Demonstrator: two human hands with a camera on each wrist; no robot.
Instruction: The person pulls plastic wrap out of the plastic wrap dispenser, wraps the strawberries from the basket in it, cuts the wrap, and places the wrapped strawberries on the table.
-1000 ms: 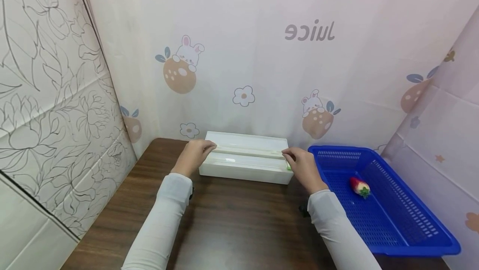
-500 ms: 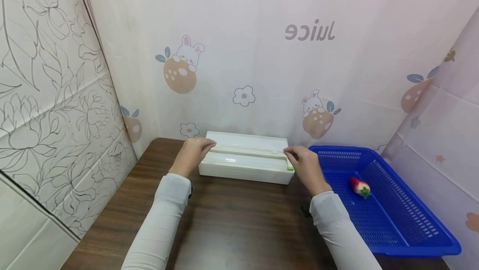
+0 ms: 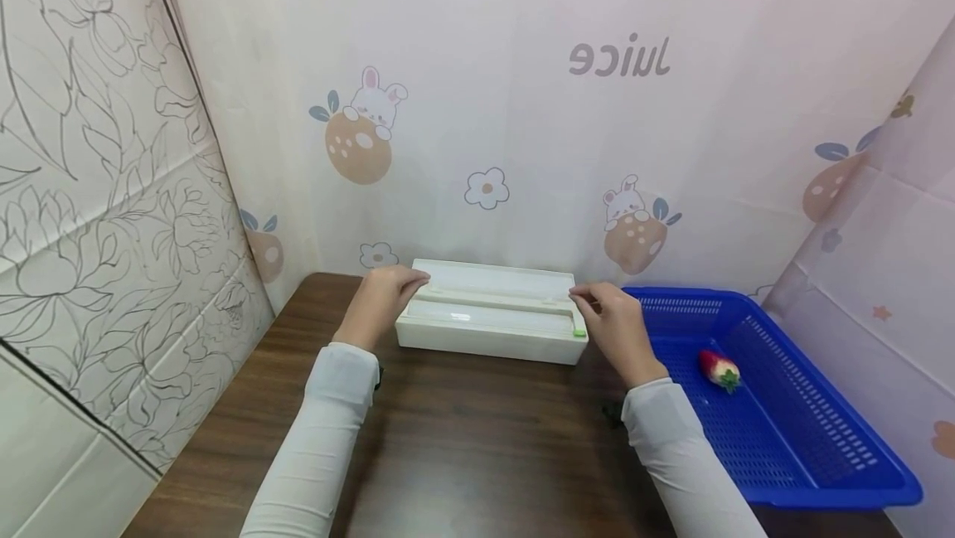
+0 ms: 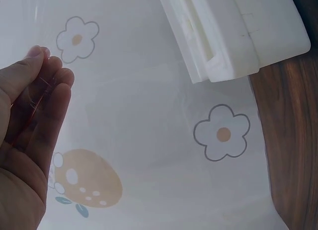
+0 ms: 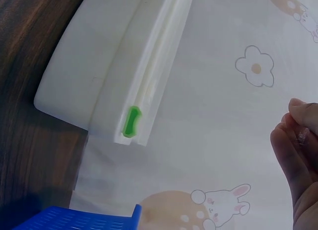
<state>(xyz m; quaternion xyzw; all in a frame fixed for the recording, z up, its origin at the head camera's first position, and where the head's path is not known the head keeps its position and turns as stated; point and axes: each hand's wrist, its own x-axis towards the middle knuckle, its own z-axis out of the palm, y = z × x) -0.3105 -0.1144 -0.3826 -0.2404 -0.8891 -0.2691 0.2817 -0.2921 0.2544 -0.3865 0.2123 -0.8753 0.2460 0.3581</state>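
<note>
A long white cling film dispenser stands at the back of the table, its lid tipped up against the wall and a roll visible inside. A green slide cutter sits at its right end. My left hand pinches clear cling film at the left, above the box; glints of it cross the palm in the left wrist view. My right hand pinches the film at the right, where a crumpled clear bit shows between the fingers. The stretched film itself barely shows in the head view.
A blue plastic basket stands to the right, close to my right forearm, with a red and white strawberry in it. Behind the box hangs a patterned wall sheet. The dark wooden table stretches in front.
Both hands have risen slightly from the dispenser, and my right hand has shifted a little right. The green cutter, mostly covered at first, now shows fully.
</note>
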